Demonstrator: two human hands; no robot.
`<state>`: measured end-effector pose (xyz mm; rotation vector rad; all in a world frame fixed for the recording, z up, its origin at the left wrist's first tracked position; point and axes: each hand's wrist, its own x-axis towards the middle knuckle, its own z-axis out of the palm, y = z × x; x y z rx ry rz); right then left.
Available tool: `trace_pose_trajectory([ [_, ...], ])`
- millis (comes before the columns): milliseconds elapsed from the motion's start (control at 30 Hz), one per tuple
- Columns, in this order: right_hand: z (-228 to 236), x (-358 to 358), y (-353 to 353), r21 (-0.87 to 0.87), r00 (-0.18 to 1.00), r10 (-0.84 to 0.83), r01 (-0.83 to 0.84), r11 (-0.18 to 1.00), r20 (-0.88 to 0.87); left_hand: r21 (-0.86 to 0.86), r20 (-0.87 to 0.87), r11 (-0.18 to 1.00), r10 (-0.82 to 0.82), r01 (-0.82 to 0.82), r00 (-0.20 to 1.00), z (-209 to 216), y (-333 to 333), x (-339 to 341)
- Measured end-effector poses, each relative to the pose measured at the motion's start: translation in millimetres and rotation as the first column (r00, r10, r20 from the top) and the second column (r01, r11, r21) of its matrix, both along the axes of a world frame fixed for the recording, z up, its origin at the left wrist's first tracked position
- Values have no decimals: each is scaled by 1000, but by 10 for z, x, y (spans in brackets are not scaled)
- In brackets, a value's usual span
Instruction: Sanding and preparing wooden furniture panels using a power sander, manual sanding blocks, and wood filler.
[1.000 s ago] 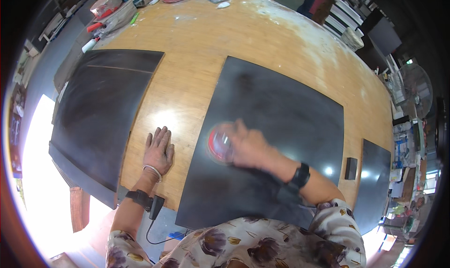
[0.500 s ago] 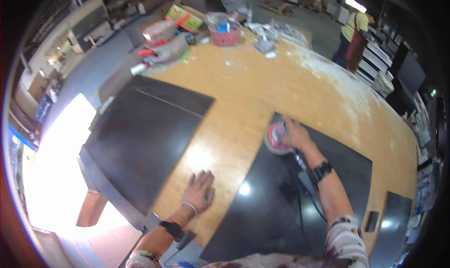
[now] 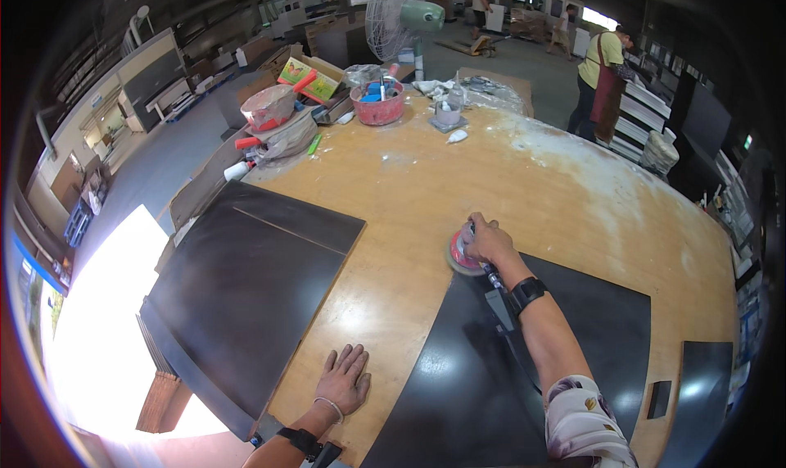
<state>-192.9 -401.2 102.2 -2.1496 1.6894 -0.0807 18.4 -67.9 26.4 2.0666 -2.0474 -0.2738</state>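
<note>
In the head view, my right hand [image 3: 489,243] clasps a round red-and-grey sander [image 3: 459,256] right of centre, at the far corner of a dark-grey rectangular panel [image 3: 585,321]; how much is finished I cannot tell. My left hand [image 3: 342,383] lies flat, empty, on the yellowish wooden tabletop [image 3: 401,194], lower left of centre.

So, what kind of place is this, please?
Probably a workshop or factory: the right hand holds what looks like a sander at a dark panel, a big fan stands beyond the table, and another person wears an apron.
</note>
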Motion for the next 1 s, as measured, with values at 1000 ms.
trace_pose_trajectory([
  [1000,573,-4288,5281,-216,539,-827,836,504,160,43,-294,997,70,-60,953,-486,152,5],
])
